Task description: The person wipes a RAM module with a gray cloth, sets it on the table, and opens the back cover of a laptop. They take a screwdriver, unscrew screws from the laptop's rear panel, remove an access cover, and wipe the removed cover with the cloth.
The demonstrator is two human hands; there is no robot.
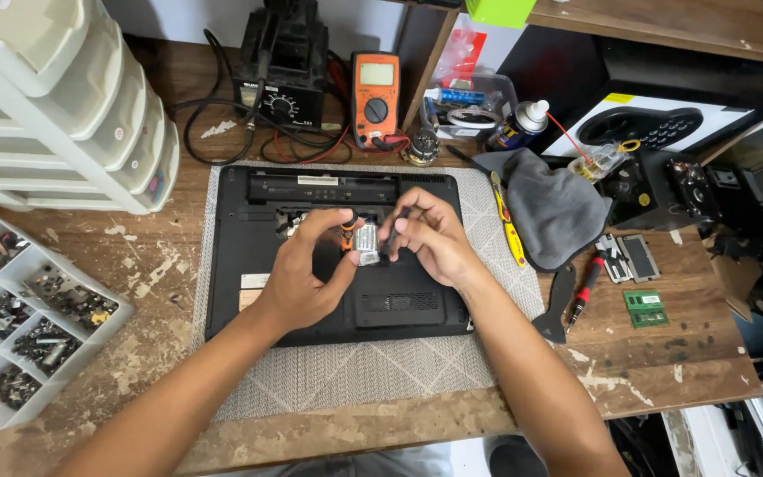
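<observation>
Head view. Black laptop (337, 256), underside up, at frame centre on a grey mat (355, 371) over a worn wooden bench (664, 353). Left hand (306, 274) narrowed, fingertips pinching a small orange-handled tool (347, 235) over the open bay. Right hand (430, 237) just beside, fingers curled close on a silver metal part (366, 243); whether actually gripped cannot be told. Orange multimeter (375, 97) at upper centre. Grey cloth (554, 208) right of the laptop. Green memory modules (645, 307) at right. Compartment tray of small parts (28, 318) at lower left.

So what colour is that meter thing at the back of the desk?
The multimeter is orange with a black dial and a pale screen, seen best in the head view.
</observation>
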